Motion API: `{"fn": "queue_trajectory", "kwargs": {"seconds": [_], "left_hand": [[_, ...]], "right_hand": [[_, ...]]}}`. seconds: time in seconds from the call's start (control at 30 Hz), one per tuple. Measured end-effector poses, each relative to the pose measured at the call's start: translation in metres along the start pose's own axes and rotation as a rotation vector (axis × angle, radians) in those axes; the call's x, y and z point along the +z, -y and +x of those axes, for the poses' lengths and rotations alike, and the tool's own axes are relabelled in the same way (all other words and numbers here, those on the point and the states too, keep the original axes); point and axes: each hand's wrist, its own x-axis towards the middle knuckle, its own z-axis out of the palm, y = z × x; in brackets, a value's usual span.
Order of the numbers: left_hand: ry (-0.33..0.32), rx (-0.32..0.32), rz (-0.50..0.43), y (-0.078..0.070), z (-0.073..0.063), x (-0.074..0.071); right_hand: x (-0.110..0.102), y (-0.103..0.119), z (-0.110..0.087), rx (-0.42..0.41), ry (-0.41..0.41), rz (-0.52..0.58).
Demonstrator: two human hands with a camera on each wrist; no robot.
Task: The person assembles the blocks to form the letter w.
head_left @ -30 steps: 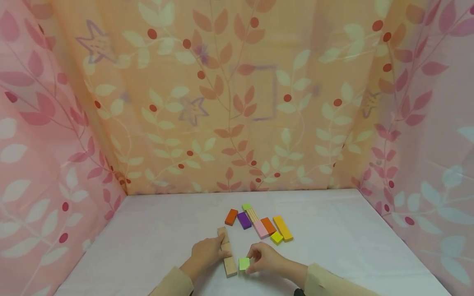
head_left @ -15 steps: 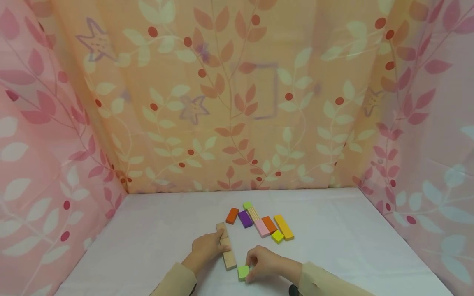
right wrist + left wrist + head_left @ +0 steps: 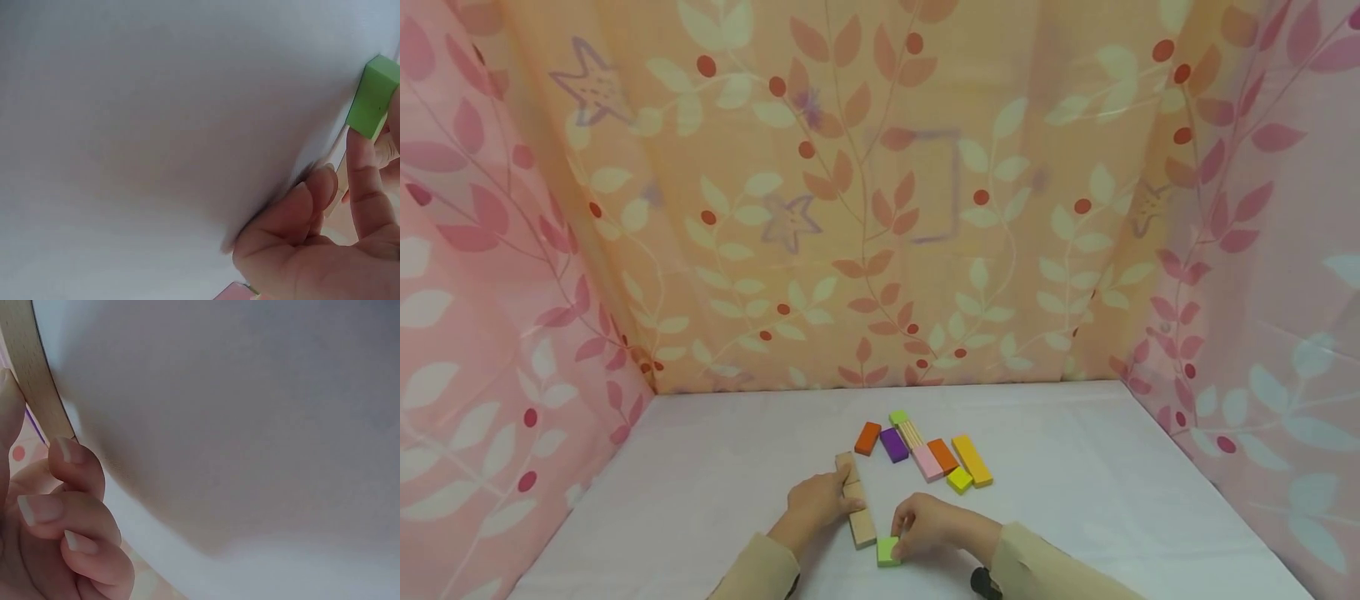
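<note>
A line of plain wooden blocks [image 3: 862, 529] lies on the white table, running away from the person. My left hand [image 3: 820, 500] holds this line from its left side, thumb and fingers on the middle and far blocks. In the left wrist view the side of a wooden block [image 3: 28, 369] shows between the thumb and a curled fingertip. Just right of the line's near end, my right hand [image 3: 931, 528] pinches a small light green block [image 3: 887, 552]. The right wrist view shows that green block [image 3: 373, 97] between thumb and forefinger, with the other fingers curled in.
Farther back lie an orange block [image 3: 868, 438], a purple block [image 3: 894, 445], a second green block [image 3: 898, 417], several thin sticks [image 3: 911, 434], a pink block [image 3: 927, 464], another orange block [image 3: 943, 456], a yellow cube [image 3: 959, 480] and a long yellow-orange block [image 3: 972, 460]. Patterned curtains surround the table.
The nearest wooden block has shifted away from the person, closing up with the others. My right hand has brought the green block nearer to the person and slightly left.
</note>
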Motion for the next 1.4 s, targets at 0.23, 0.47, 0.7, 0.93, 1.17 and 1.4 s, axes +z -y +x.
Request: {"fn": "queue_trajectory", "kwargs": {"seconds": [0.23, 0.47, 0.7, 0.93, 1.17, 1.4], "left_hand": [[-0.005, 0.0, -0.004, 0.003, 0.002, -0.002], [0.002, -0.003, -0.023, 0.004, 0.001, -0.003], [0.021, -0.029, -0.036, 0.006, 0.001, -0.003], [0.024, -0.027, -0.078, 0.006, 0.0, -0.003], [0.015, 0.018, -0.064, 0.003, -0.002, -0.001], [0.0, 0.018, -0.054, 0.0, -0.002, -0.001]], "right_hand": [[0.001, 0.002, 0.007, 0.01, -0.002, 0.005], [-0.006, 0.001, 0.011, 0.012, 0.014, 0.043], [-0.014, -0.003, 0.026, 0.076, -0.1, 0.219], [-0.022, 0.001, 0.048, -0.005, -0.241, 0.347], [-0.027, 0.012, 0.072, -0.064, -0.392, 0.331], [-0.032, 0.013, 0.093, -0.08, -0.441, 0.37]]}}
